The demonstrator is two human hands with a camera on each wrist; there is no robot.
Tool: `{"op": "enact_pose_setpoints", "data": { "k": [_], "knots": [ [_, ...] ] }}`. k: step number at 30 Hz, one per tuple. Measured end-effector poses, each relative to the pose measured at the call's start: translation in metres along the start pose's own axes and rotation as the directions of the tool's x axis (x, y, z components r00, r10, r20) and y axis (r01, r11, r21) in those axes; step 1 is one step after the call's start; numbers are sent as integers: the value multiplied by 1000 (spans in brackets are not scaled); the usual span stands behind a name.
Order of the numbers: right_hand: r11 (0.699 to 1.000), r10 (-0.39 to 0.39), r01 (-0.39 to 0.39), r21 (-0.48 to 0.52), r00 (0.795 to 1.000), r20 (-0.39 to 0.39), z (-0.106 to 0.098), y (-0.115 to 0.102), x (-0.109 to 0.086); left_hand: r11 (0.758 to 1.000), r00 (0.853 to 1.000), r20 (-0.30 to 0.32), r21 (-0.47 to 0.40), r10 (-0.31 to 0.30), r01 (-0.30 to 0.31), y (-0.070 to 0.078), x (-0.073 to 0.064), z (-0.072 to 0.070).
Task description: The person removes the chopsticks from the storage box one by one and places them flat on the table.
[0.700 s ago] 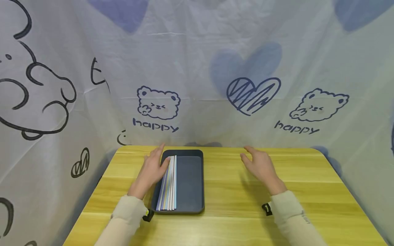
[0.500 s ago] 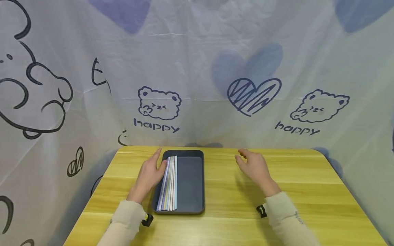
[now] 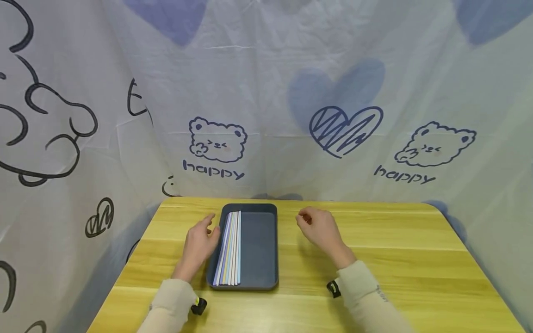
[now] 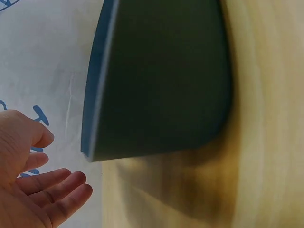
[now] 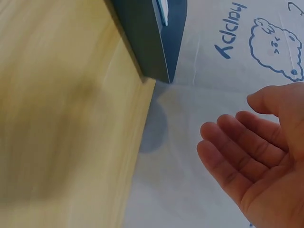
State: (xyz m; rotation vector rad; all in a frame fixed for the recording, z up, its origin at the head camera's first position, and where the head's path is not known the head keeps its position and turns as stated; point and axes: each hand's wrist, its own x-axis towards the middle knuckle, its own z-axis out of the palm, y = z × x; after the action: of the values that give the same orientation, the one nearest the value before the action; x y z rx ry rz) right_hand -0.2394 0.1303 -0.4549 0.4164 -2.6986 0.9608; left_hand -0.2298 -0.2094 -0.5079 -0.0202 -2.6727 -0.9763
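Note:
A dark blue-grey rectangular tray (image 3: 259, 249) lies on the wooden table. Along its left side runs a row of several long thin items (image 3: 229, 249), with white, purple, yellow and light blue edges; they look like thin booklets on edge. My left hand (image 3: 199, 243) hovers by the tray's left rim, fingers loosely bent and holding nothing. In the left wrist view that hand (image 4: 42, 175) is apart from the tray's outer wall (image 4: 161, 80). To the tray's right, my right hand (image 3: 322, 231) is above the table, fingers loosely curved, palm bare in the right wrist view (image 5: 256, 156).
The yellow wood-grain table (image 3: 383, 268) extends to both sides of the tray. A pale curtain (image 3: 266, 92) with hearts and bear drawings hangs close behind it and at the sides. A black wrist device (image 3: 334, 288) hangs at the right sleeve.
My right hand has moved left toward the tray, its fingers bending more. My left hand has drawn back slightly from over the row to the tray's left rim.

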Motion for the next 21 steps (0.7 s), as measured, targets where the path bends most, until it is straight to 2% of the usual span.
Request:
{"op": "enact_pose_setpoints", "data": {
  "k": [5,13,21],
  "knots": [
    [999,5,-6,32,1000,5,15,-9,1,1000,1000,-16,-8,1,-1,-5,-3,6],
    [996,-13,8,93,998,57,42,-17,1,1000,999,-39,-15,20,-20,-9,-6,13],
    [992,-48,33,121,991,127,65,-27,-3,999,1000,-12,-33,-14,14,-10,-11,14]
  ]
}}
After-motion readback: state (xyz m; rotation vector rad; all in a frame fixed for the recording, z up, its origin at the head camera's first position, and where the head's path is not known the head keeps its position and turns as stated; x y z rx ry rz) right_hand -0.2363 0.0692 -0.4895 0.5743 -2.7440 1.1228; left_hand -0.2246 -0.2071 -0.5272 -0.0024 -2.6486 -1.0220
